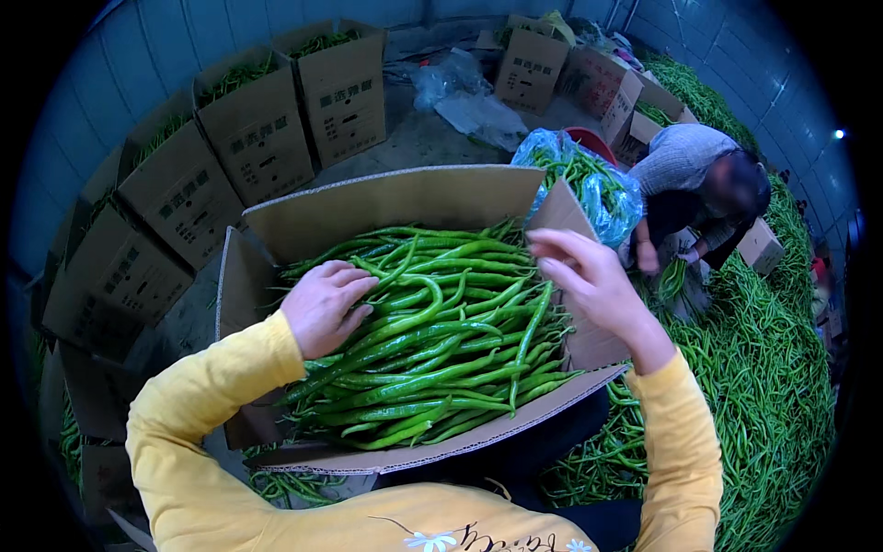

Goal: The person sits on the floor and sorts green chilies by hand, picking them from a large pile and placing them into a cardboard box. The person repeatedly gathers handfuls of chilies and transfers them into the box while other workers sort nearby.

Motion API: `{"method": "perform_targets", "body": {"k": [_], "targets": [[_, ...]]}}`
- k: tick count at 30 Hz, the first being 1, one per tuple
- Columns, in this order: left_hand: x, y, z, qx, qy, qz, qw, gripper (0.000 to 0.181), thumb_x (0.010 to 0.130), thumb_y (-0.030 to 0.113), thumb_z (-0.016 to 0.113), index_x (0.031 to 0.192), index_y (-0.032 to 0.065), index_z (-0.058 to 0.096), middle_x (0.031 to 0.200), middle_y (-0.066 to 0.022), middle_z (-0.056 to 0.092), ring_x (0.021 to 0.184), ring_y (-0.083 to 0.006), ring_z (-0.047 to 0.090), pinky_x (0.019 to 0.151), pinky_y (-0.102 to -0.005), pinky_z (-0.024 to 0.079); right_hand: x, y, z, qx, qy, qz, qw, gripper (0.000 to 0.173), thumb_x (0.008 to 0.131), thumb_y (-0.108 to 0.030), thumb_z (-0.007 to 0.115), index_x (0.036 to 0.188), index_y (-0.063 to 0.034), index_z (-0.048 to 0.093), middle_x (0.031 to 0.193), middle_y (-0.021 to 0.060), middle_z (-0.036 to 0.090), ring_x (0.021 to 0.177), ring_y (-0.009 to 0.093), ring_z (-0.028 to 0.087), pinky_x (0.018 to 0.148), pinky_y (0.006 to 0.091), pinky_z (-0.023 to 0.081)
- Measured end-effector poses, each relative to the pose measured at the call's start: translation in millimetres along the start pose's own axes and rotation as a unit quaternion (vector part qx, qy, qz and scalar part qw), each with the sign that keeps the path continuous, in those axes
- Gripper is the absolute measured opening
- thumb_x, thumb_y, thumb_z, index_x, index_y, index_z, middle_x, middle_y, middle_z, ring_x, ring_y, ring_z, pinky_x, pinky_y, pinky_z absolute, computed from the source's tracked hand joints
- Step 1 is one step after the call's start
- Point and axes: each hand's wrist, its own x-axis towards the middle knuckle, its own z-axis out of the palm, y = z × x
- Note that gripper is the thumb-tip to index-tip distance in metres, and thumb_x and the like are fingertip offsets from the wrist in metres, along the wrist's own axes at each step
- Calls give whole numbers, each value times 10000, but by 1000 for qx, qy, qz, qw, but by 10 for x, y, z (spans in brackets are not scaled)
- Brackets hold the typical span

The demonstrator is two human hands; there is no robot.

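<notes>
In front of me stands an open cardboard box (393, 201) filled with long green chili peppers (428, 338), laid mostly crosswise. My left hand (328, 307) lies over the left part of the pile. Its fingertips touch the peppers, with a gap between thumb and fingers. By the box's right end flap (567, 210), my right hand (586, 272) is raised, fingers bent and apart, with nothing visible between them. One curved pepper (431, 293) lies on top between my hands, and another (531, 345) slants across the others at the right.
Tall cardboard boxes of peppers (255, 127) line the left and back. A blue plastic bag of peppers (600, 186) stands behind my box. At right, a crouching person (690, 172) holds a pepper bunch (672, 278) beside a large pepper heap (752, 386). Clear plastic sheeting (476, 114) lies behind.
</notes>
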Motion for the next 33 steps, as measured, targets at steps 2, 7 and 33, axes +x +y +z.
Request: {"method": "perform_targets", "body": {"k": [2,7,33], "targets": [[35,-126,202,-37,-57,-48,997,273,802,194,611,1019,28,611,988,-173,602,920,-322,568,805,-387,476,-403,56,-162,41,48,38,997,282,840,-52,569,1116,3,556,946,108,614,892,177,606,783,270,478],[73,-190,274,-129,-67,-93,985,392,824,245,590,1152,36,544,1072,-161,571,985,-307,558,856,-382,456,-1426,160,-354,108,85,188,973,303,843,6,541,1146,24,540,1011,102,610,913,154,598,790,261,486],[297,883,636,-35,-137,132,981,597,789,246,583,1316,37,399,1249,-204,484,1216,-349,405,1046,-477,271,-2903,535,-14,190,208,288,915,319,885,-63,527,1203,-34,522,1072,104,612,947,161,600,838,297,495]]}}
